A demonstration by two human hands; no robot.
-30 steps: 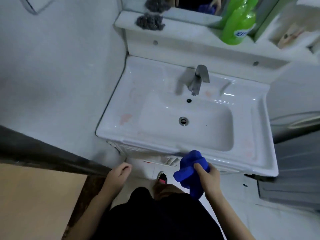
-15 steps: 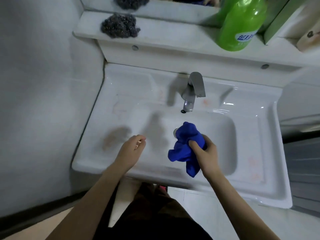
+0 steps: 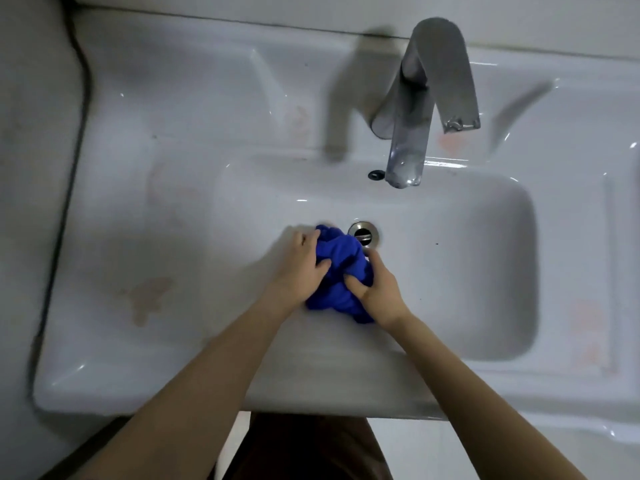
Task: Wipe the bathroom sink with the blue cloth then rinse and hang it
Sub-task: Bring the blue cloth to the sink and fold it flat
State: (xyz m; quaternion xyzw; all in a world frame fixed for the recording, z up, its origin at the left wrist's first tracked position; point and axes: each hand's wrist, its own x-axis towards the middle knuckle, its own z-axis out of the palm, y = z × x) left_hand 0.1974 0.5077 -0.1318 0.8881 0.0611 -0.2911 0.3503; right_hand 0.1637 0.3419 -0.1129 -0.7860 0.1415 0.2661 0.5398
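Hands together low in sink point(image 3: 138, 386) basin: left hand point(image 3: 301, 263) and right hand point(image 3: 377, 289) both clamp bunched blue cloth point(image 3: 341, 271), wedged between them, long axis roughly near-far. Drain point(image 3: 363, 233) just beyond cloth. Stains point(image 3: 147, 296) left; left hand nearer. Tap point(image 3: 415, 109) farthest.

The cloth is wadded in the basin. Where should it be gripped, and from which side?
Probably the bunched top of the cloth, from above and the near side: it lies as a loose wad by the drain, with no flat edge showing. The left hand and right hand grip its flanks that way.
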